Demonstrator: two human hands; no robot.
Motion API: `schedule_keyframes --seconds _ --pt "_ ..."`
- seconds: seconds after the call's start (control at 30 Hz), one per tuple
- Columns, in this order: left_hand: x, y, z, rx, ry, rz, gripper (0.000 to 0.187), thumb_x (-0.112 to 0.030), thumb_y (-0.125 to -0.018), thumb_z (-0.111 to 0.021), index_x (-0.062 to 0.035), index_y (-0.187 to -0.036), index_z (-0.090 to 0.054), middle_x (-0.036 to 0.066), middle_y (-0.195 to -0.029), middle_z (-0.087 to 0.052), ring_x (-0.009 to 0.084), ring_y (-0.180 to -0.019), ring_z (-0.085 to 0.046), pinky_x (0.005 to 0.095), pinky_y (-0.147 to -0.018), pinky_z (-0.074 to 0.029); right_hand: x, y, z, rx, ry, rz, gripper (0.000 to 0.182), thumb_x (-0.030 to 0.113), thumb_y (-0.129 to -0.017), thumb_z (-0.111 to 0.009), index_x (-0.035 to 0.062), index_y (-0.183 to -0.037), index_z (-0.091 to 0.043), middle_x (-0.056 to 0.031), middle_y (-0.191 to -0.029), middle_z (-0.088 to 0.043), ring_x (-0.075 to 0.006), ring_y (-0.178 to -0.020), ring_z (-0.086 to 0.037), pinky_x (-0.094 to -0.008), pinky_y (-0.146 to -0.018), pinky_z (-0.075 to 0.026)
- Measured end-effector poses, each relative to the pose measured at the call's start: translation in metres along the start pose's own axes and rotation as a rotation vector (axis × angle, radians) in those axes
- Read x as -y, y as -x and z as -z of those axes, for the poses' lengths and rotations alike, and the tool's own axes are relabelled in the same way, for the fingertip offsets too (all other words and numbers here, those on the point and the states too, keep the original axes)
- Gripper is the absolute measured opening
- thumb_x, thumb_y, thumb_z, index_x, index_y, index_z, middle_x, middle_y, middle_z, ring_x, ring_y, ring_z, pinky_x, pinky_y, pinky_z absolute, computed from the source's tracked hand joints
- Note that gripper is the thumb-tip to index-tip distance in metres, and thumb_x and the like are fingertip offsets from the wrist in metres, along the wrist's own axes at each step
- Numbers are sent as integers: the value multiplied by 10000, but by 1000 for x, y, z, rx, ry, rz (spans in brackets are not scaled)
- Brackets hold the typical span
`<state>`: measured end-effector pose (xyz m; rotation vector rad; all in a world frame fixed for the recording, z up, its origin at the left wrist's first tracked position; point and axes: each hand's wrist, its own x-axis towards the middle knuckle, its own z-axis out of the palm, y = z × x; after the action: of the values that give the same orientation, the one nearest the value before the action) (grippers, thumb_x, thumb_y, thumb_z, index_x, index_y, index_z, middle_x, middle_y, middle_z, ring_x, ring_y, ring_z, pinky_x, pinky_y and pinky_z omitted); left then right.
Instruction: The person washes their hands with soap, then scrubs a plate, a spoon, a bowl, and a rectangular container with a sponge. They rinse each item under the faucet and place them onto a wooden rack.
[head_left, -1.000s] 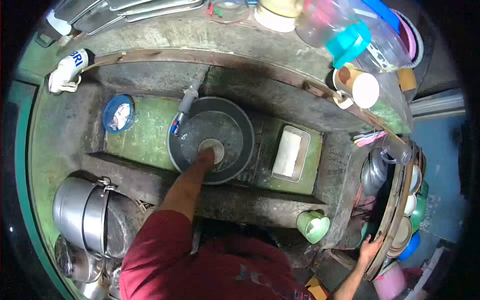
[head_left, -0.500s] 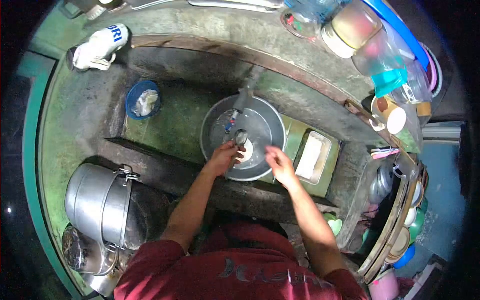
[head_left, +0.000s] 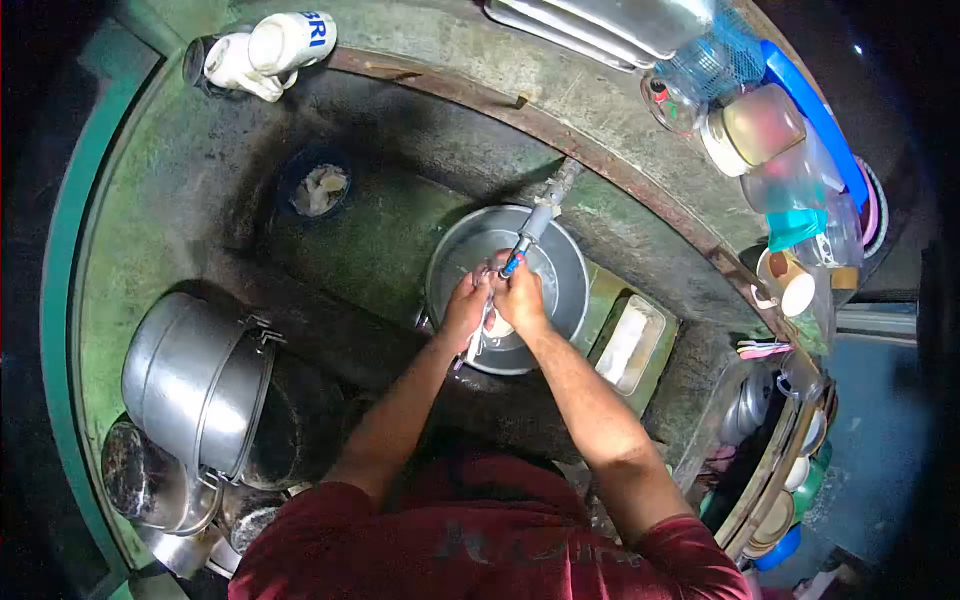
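Both hands meet under the grey tap [head_left: 540, 215], above the round grey metal basin [head_left: 570, 290]. Left hand [head_left: 466, 305] grips a metal spoon [head_left: 478, 335]; right hand [head_left: 520, 296] rubs it, closure unclear. Risk: the wet spoon slipping into the basin below.

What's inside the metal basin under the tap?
Both hands, left hand and right hand, over the metal basin below the tap. They cover the middle; what they hold is unclear.

A stained green concrete wash trough [head_left: 380, 235] carries a round grey metal basin [head_left: 560, 270], a small dark blue bowl [head_left: 318, 188] and a rectangular metal tray [head_left: 630, 345]. On its near ledge a big lidded steel pot [head_left: 190, 380] sits.
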<state>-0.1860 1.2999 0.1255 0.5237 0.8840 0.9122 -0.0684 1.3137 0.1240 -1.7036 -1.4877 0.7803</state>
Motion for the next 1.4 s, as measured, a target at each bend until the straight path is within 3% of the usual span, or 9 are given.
schedule_keyframes --seconds 0.23,0.4,0.5,0.73,0.87,0.97,1.03,1.17,1.4 --pt "12 -7 -9 -78 160 -21 93 -107 -952 -537 -72 -1024 -585 -24 -745 -578 65 -589 -558 221 -478 -463 3 19 4 -92 -522 -348 68 27 -897 -590 28 -965 -596 -75 -738 -632 -94 -577 -568 -291 -516 -480" --pt "26 -25 -4 -165 58 -122 109 -113 -980 -503 -60 -1024 -587 4 -881 -636 81 -730 -582 245 -669 -492 1 17 -6 -119 -223 -225 143 57 -938 -497 16 -1041 -587 -146 -909 -646 -284 -857 -626 -372 -791 -486" --pt "27 -26 -1 -155 122 -41 198 -227 -1009 -472 -65 -1025 -584 -8 -836 -615 84 -696 -571 251 -647 -494 -8 6 -3 11 -150 -188 124 37 -956 -463 51 -1026 -564 -58 -880 -611 -151 -813 -559 -318 -736 -462" --pt "27 -15 3 -76 467 88 261 -242 -1019 -438 -50 -1122 -582 59 -1015 -639 142 -897 -616 291 -793 -511 -11 -8 -6 224 103 100 320 100 -925 -458 52 -1233 -529 -156 -916 -632 -281 -888 -637 -394 -786 -496" --pt "32 -21 24 254 497 99 184 -112 -970 -473 -42 -1106 -576 77 -1043 -635 188 -912 -631 327 -806 -519 -8 -22 -12 516 143 -200 408 279 -991 -431 66 -1339 -441 -206 -856 -628 -372 -861 -637 -435 -764 -495" --pt "14 -20 -3 -82 628 0 235 7 -850 -539 -41 -1076 -581 90 -949 -640 199 -855 -642 319 -770 -532 -13 -3 -23 -77 165 174 475 392 -1007 -353 2 -1181 -560 -203 -872 -630 -328 -831 -651 -426 -716 -505" --pt "34 -42 10 77 518 -152 196 -102 -936 -531 -45 -1117 -582 92 -1001 -655 189 -900 -648 334 -779 -539 15 21 -6 88 63 -425 477 398 -998 -362 -8 -988 -612 -294 -972 -640 -434 -941 -618 -446 -856 -478" --pt "20 -40 -1 63 -69 -160 215 -182 -948 -556 -38 -1104 -587 85 -992 -660 178 -891 -649 319 -756 -536 -2 55 10 223 -193 -415 489 418 -1009 -393 39 -812 -632 -58 -693 -592 -157 -639 -559 -347 -584 -456" --pt "16 -47 5 67 227 242 256 -315 -944 -576 -93 -1070 -591 11 -737 -525 162 -690 -563 330 -667 -522 -8 54 32 498 -336 -579 333 302 -990 -407 33 -935 -596 -19 -638 -514 -156 -497 -522 -301 -388 -459"
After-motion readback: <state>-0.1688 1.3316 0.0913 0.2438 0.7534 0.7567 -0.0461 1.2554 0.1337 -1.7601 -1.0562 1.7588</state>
